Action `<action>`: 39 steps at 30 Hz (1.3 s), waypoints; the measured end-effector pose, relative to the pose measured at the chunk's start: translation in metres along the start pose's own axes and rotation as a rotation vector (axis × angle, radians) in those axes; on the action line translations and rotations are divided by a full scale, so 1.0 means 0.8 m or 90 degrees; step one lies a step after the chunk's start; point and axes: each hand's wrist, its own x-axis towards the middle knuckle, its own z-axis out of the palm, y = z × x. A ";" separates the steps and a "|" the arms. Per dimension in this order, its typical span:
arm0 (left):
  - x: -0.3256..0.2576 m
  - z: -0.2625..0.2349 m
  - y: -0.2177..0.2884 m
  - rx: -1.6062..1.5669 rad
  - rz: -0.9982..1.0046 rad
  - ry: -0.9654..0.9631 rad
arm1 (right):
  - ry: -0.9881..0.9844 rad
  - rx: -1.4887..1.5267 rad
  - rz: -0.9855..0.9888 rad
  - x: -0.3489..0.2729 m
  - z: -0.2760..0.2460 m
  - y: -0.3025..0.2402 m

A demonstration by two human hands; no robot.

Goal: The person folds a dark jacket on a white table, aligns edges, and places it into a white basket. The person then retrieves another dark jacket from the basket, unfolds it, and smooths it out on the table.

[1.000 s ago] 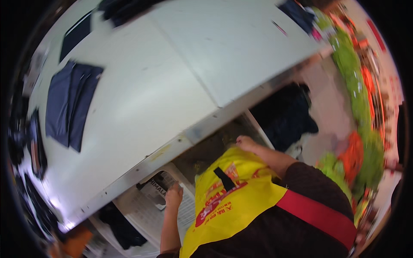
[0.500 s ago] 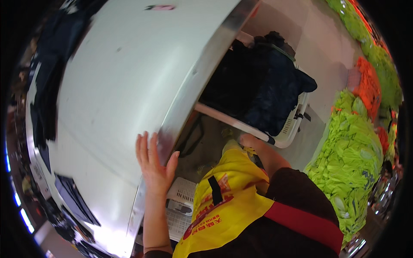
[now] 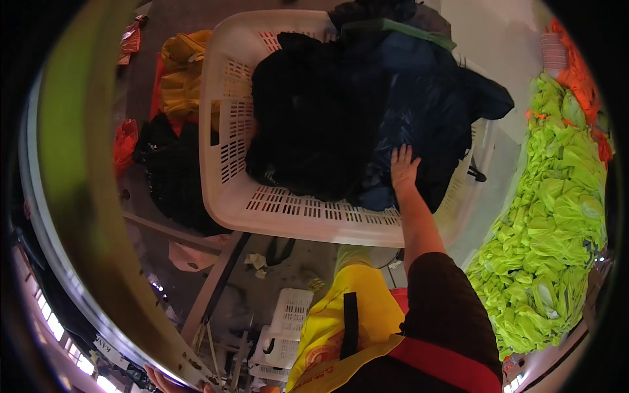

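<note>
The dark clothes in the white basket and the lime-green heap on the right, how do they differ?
The dark clothes are black and navy, while the lime-green heap is bright yellow-green. The dark clothes lie in the white basket; the lime-green heap sits outside it. The right hand is at the dark clothes, but no hand is at the lime-green heap. Both are loose, crumpled piles.

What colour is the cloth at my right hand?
The cloth at your right hand is dark navy blue, best seen in the head view.

Clothes [image 3: 314,118] lie in the basket [image 3: 298,221] (garment heap [image 3: 544,242] to its right).
</note>
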 end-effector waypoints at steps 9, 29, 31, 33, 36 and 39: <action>-0.019 0.009 -0.019 -0.091 -0.045 0.013 | 0.018 1.025 0.065 0.028 -0.143 0.015; -0.215 -0.004 0.004 -0.866 -0.264 -0.382 | -0.430 1.274 -1.100 -0.531 -0.722 0.249; -0.262 0.052 -0.017 -0.792 -0.270 -0.366 | -0.298 1.272 -1.008 -0.575 -0.719 0.275; -0.291 0.138 -0.038 -0.743 -0.212 -0.303 | -0.170 1.258 -0.930 -0.614 -0.720 0.309; -0.257 0.119 -0.017 -1.146 -0.170 -0.211 | 0.007 1.257 -0.837 -0.660 -0.721 0.362; -0.211 0.065 0.019 -1.653 -0.143 -0.465 | 0.159 1.257 -0.768 -0.695 -0.729 0.409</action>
